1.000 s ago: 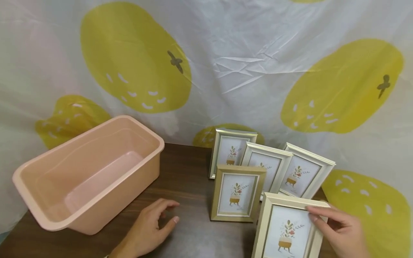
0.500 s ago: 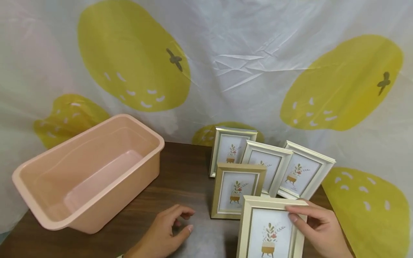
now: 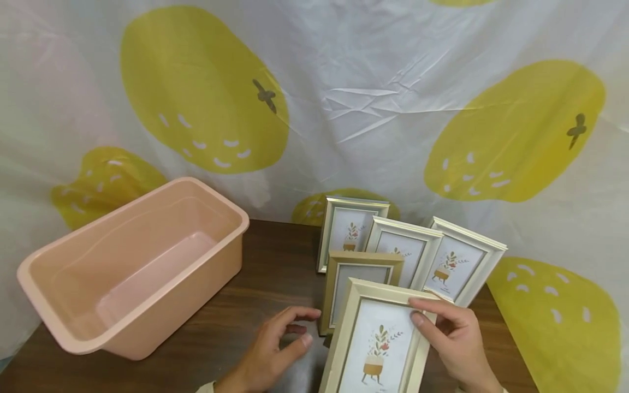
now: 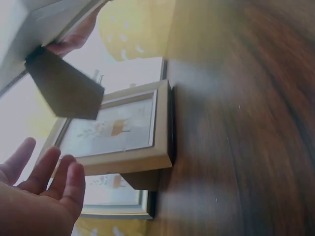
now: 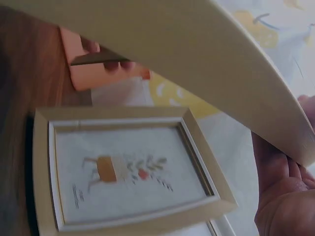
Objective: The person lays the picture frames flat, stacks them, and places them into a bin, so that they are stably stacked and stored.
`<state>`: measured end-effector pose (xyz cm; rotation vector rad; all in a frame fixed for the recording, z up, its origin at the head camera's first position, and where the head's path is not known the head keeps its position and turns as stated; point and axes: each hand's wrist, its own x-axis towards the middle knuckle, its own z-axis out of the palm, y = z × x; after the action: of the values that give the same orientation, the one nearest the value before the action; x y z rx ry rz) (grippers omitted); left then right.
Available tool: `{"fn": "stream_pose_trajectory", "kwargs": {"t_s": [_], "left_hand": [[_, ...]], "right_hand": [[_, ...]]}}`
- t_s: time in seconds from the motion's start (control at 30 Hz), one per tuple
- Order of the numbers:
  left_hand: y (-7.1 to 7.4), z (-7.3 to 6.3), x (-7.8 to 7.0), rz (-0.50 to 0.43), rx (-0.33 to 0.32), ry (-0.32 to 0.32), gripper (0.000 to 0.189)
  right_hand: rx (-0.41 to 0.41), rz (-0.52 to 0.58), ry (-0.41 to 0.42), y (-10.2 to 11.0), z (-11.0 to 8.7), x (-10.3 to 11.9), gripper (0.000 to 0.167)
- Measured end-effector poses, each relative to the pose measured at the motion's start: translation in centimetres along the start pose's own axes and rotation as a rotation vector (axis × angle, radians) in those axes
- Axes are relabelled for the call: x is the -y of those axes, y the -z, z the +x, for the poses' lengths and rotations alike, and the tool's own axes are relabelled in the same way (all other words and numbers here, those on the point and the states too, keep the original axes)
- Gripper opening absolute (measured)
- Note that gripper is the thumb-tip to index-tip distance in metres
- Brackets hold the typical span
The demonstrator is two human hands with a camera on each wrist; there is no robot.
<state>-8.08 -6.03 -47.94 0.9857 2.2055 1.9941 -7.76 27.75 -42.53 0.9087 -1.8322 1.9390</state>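
Note:
In the head view my right hand [image 3: 457, 344] pinches a cream picture frame [image 3: 378, 349] by its upper right corner, thumb in front. A potted-plant print faces me. Behind it, the frame's fold-out stand [image 4: 66, 86] juts out in the left wrist view. My left hand [image 3: 275, 349] holds nothing; its fingers are loosely bent, the index fingertip right by the left edge of a gold picture frame [image 3: 334, 289]. That gold frame stands upright, its lower right part hidden behind the cream one. The right wrist view has the held frame's side edge [image 5: 172, 49] close up.
Several pale frames stand behind: one at back left [image 3: 349, 229], a middle frame [image 3: 405, 245] and a right one [image 3: 457, 262]. A pink plastic bin [image 3: 196, 278] sits left on the dark wood table [image 3: 275, 256]. A lemon-print cloth [image 3: 354, 109] hangs behind.
My right hand has carried the cream frame leftward, so that it now overlaps the gold frame more. My left hand has moved right, up to the gold frame's edge.

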Motion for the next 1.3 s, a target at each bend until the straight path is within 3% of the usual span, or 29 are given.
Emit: {"fn": "stream_pose_trajectory", "kwargs": {"t_s": [0.13, 0.27, 0.47, 0.6, 0.7, 0.83, 1.1, 1.3], "left_hand": [[0.2, 0.2, 0.2, -0.063, 0.082, 0.055, 0.039], [0.2, 0.2, 0.6, -0.180, 0.153, 0.091, 0.041], [-0.1, -0.2, 1.0, -0.318, 0.168, 0.075, 0.043], [-0.1, -0.9, 0.8, -0.383, 0.183, 0.079, 0.045], [0.0, -1.6, 0.4, -0.410, 0.199, 0.152, 0.050], [-0.1, -2.2, -0.3, -0.396, 0.174, 0.266, 0.062], [-0.4, -3.1, -1.0, -0.382, 0.064, 0.424, 0.071], [-0.3, -3.6, -1.1, -0.449, 0.032, 0.448, 0.073]], "right_hand": [[-0.014, 0.057, -0.033, -0.9, 0.4, -0.1, 0.050], [-0.035, 0.017, -0.100, -1.7, 0.6, -0.1, 0.045], [-0.097, 0.013, -0.230, -2.6, 0.6, -0.1, 0.038], [-0.145, 0.054, -0.242, -3.1, 0.5, -0.4, 0.040], [-0.174, 0.073, -0.238, -3.4, 0.4, -0.7, 0.041], [-0.187, 0.056, -0.232, -3.5, 0.3, -1.0, 0.041], [-0.255, 0.025, -0.277, -4.4, 0.3, -1.5, 0.040], [-0.290, 0.010, -0.285, -4.8, -0.2, -1.6, 0.044]]}}
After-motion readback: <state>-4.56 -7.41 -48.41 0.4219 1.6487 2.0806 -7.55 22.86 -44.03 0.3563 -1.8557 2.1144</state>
